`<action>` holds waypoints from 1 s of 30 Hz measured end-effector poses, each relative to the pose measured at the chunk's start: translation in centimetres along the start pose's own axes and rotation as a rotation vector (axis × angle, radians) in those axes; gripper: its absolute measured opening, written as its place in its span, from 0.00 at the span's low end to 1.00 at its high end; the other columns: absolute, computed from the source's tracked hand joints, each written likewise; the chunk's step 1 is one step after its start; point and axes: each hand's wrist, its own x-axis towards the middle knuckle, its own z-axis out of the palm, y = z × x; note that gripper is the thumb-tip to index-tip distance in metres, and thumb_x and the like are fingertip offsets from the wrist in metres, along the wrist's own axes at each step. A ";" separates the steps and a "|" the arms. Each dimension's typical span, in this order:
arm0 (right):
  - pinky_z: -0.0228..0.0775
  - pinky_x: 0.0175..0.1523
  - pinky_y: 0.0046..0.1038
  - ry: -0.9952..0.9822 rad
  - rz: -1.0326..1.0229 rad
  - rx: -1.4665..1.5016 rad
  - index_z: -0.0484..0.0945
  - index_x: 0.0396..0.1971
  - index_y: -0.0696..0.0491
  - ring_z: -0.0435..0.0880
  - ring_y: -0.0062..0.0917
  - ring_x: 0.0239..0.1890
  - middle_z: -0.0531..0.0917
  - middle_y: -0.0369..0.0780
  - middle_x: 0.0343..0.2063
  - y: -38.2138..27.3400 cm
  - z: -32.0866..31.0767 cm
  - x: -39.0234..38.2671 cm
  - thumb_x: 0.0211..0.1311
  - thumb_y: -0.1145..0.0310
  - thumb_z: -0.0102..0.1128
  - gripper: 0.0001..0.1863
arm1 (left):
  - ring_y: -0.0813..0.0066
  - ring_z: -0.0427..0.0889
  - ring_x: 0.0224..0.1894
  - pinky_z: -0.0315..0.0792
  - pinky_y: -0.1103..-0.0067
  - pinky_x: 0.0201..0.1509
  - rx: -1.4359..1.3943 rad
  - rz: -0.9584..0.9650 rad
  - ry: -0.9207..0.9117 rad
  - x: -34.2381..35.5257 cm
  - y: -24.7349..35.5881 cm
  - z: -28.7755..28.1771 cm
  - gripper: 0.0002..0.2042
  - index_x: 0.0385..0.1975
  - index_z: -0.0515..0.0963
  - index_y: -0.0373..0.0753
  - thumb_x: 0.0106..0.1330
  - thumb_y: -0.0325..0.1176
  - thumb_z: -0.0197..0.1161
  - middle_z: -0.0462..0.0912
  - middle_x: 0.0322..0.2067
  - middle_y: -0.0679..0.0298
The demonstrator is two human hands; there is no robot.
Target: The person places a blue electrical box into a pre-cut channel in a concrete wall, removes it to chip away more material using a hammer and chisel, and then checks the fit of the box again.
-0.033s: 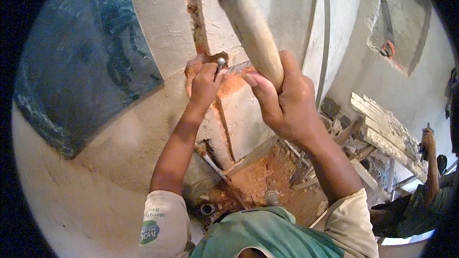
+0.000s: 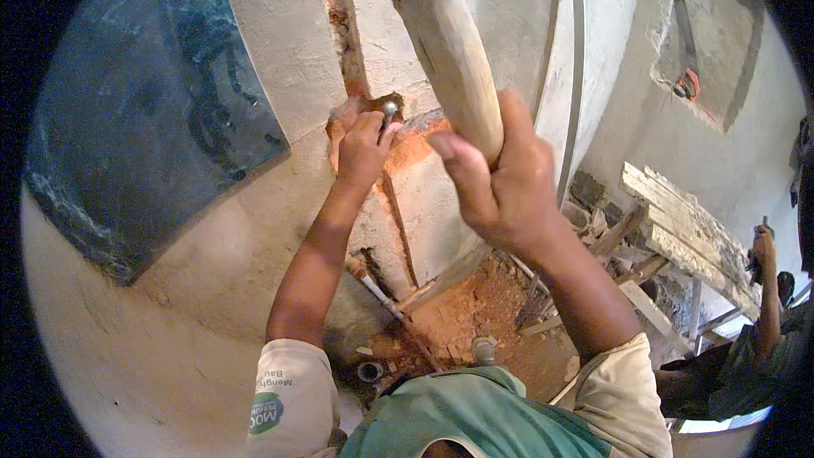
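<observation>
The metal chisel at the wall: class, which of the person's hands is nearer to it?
Left. The left hand grips the chisel; the right hand is off beside it, holding the hammer handle.

Dusty floor [image 2: 509,356] strewn with orange-red brick rubble [image 2: 462,309], white plastic pipe stub [image 2: 482,348] standing in it, round grey drain opening [image 2: 370,371], loose wooden planks [image 2: 644,305] beside

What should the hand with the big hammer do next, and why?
Probably swing the raised wooden-handled hammer down onto the metal chisel. The right hand holds the hammer lifted high, while the left hand presses the chisel's tip into the broken orange brick groove in the plastered wall.
</observation>
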 end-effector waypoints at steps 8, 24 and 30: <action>0.65 0.28 0.41 -0.331 0.388 -0.183 0.66 0.27 0.61 0.76 0.48 0.22 0.74 0.53 0.16 4.6 0.6 -3.9 0.58 0.53 0.48 0.22 | 0.54 0.75 0.31 0.70 0.71 0.35 -0.008 -0.054 -0.036 -1.0 1.1 0.2 0.10 0.27 0.73 0.33 0.53 0.33 0.61 0.75 0.29 0.51; 0.66 0.22 0.33 -0.262 0.123 -0.117 0.64 0.30 0.57 0.77 0.42 0.19 0.72 0.47 0.13 2.0 1.3 -4.4 0.55 0.62 0.56 0.15 | 0.56 0.75 0.39 0.69 0.69 0.41 -0.072 -0.157 -0.012 -2.3 -2.2 1.6 0.10 0.33 0.74 0.34 0.52 0.30 0.61 0.76 0.35 0.54; 0.67 0.22 0.33 -0.245 0.134 -0.139 0.65 0.30 0.57 0.77 0.41 0.18 0.73 0.48 0.14 2.0 1.8 -4.0 0.55 0.62 0.57 0.15 | 0.55 0.71 0.43 0.65 0.69 0.47 -0.096 -0.202 -0.089 -1.1 -2.6 1.6 0.11 0.33 0.74 0.33 0.52 0.31 0.60 0.74 0.39 0.52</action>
